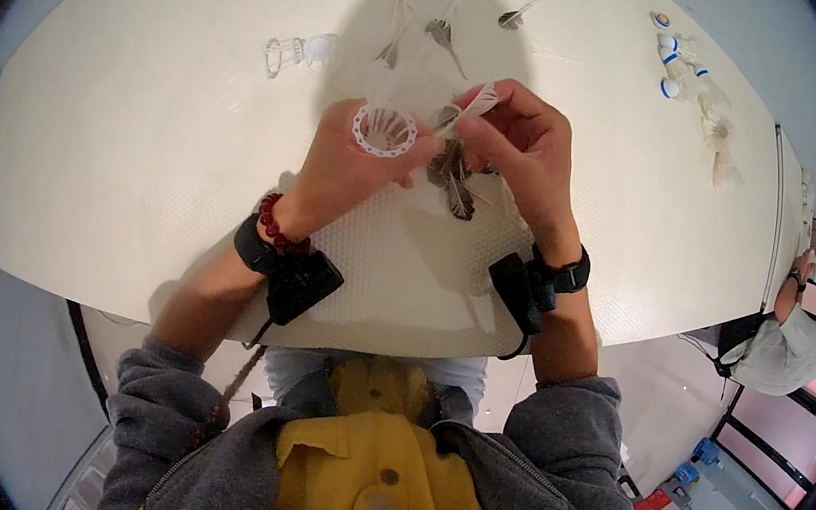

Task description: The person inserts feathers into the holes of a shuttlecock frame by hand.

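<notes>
My left hand point(344, 152) is wrapped round a white plastic shuttlecock skirt point(383, 132), its round rim with small holes facing up. In my right hand point(531, 143), thumb and fingers pinch a pale feather point(483, 100), close to the skirt's right side. Below the fingers, between both hands, lie several dark-and-white feathers point(456, 190) on the white table point(139, 144). Farther off, single feathers with grey-brown vanes lie apart, among them a feather point(441, 32) and a smaller feather point(511, 20).
A similar white plastic cage point(295, 54) lies on its side at the far left. Several white shuttlecock pieces with blue bands point(672, 58) are scattered at the far right. Another person point(785, 343) is beyond the table's right edge. Black devices point(302, 285) are strapped to my wrists.
</notes>
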{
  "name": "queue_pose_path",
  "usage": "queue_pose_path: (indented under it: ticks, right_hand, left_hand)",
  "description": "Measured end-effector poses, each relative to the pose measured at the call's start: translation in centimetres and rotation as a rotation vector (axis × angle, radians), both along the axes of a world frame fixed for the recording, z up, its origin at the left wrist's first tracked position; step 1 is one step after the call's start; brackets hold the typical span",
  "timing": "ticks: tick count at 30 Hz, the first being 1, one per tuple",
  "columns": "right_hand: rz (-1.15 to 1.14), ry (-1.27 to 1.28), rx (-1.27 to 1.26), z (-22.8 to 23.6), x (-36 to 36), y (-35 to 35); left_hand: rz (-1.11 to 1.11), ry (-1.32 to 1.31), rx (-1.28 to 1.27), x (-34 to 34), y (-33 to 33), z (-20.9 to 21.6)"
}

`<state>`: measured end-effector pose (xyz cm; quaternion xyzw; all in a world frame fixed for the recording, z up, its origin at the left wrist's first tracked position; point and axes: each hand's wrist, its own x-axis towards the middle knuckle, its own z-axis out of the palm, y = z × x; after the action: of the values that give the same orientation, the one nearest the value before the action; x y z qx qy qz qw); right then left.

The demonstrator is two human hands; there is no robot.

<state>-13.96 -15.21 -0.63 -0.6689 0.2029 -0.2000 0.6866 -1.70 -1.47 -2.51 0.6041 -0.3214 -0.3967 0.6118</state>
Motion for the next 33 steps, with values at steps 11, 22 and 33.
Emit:
queue_pose_path:
  ticks: [11, 22, 33]
  right_hand:
    - [-0.072, -0.062, -0.029, -0.19, 0.23, 0.06]
    - [-0.055, -0.112, 0.016, -0.59, 0.19, 0.09]
    - [-0.03, -0.128, 0.118, -0.08, 0.19, 0.13]
  left_hand:
    - [-0.021, 0.063, 0.04, 0.39, -0.09, 0.19]
    - [-0.049, 0.062, -0.062, 0.56, 0.19, 0.11]
    - [-0.073, 0.032, -0.109, 0.64, 0.31, 0.18]
